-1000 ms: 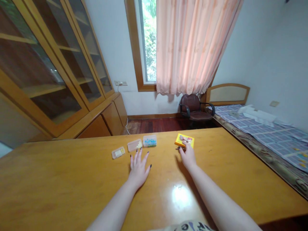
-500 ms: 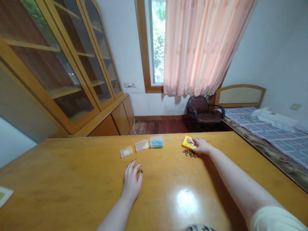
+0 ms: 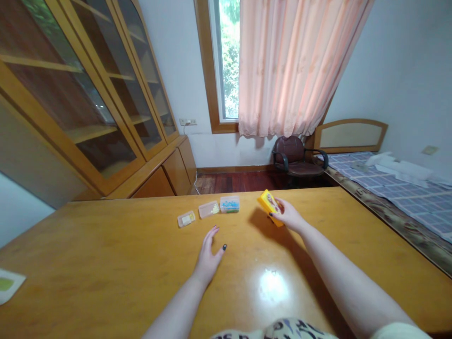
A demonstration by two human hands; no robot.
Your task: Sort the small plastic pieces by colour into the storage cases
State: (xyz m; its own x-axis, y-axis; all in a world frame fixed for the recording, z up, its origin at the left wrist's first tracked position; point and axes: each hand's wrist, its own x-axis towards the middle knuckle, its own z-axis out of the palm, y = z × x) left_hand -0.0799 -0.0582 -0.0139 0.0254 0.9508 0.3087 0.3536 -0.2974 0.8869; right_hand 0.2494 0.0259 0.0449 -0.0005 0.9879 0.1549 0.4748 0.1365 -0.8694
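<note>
My right hand (image 3: pixel 288 215) grips a small yellow box (image 3: pixel 268 202) with a printed picture on its face, held tilted above the table. The small dark pieces by the box are mostly hidden behind it and the hand. Over the table's middle, my left hand (image 3: pixel 209 258) is empty, thumb and fingers apart. Beyond it stand three small clear plastic boxes: one with blue pieces (image 3: pixel 230 205), one with a few pale pieces (image 3: pixel 209 210), and one with white and yellow contents (image 3: pixel 186 219).
The wooden table (image 3: pixel 116 263) spans the foreground, with a white and green item (image 3: pixel 10 285) at its left edge. Past the far edge are a brown armchair (image 3: pixel 299 155), a bed (image 3: pixel 391 183) to the right and a glass-door cabinet (image 3: pixel 106 155) to the left.
My right hand has lifted the yellow box off the table and tilted it, shifting slightly left. My left hand has moved right, its fingers apart.
</note>
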